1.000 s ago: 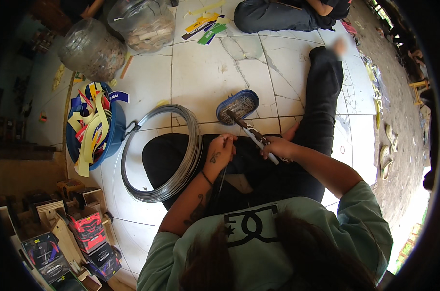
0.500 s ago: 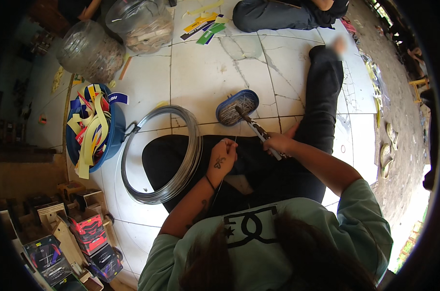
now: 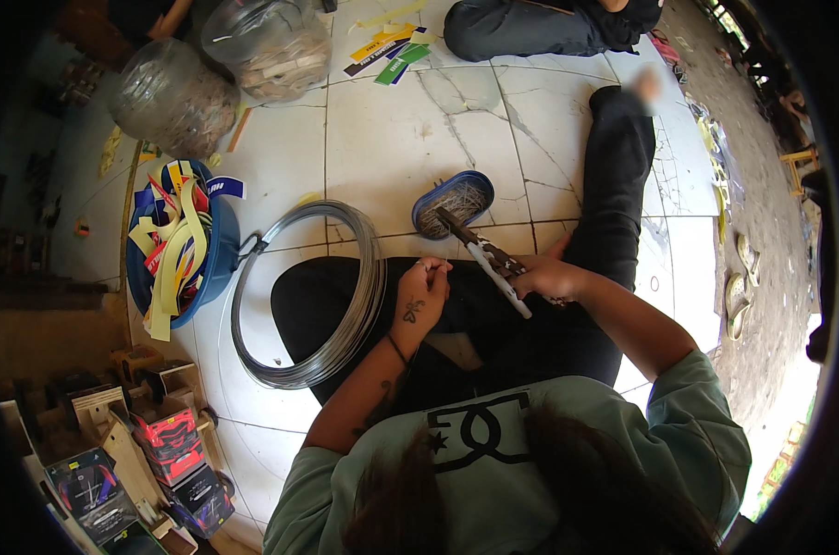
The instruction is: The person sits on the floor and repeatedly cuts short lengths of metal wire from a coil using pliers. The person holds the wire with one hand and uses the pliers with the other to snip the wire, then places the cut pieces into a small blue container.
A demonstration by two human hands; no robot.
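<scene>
My left hand [image 3: 421, 294] is pinched closed above my lap, just right of a big coil of grey wire [image 3: 369, 305]. A thin wire strand runs from these fingers, hard to make out now. My right hand [image 3: 551, 277] grips long-handled pliers [image 3: 484, 252] with worn white-and-brown handles, one handle standing out from the other. The pliers' jaws reach the near edge of a small blue oval tub [image 3: 486, 181], which holds many short cut wire pieces [image 3: 463, 198]. The tub sits on the tiles beyond my lap.
A blue basin [image 3: 223, 268] full of coloured strips stands at left. Behind it are two clear plastic containers [image 3: 174, 102]. Printed strips [image 3: 392, 55] lie near another person's folded leg [image 3: 530, 32]. Wooden pieces and boxes [image 3: 165, 444] stand lower left; sandals [image 3: 739, 296] lie right.
My right hand has shifted slightly right and nearer, and the pliers' jaws have moved left with their handles spreading wider. My left hand has barely moved.
</scene>
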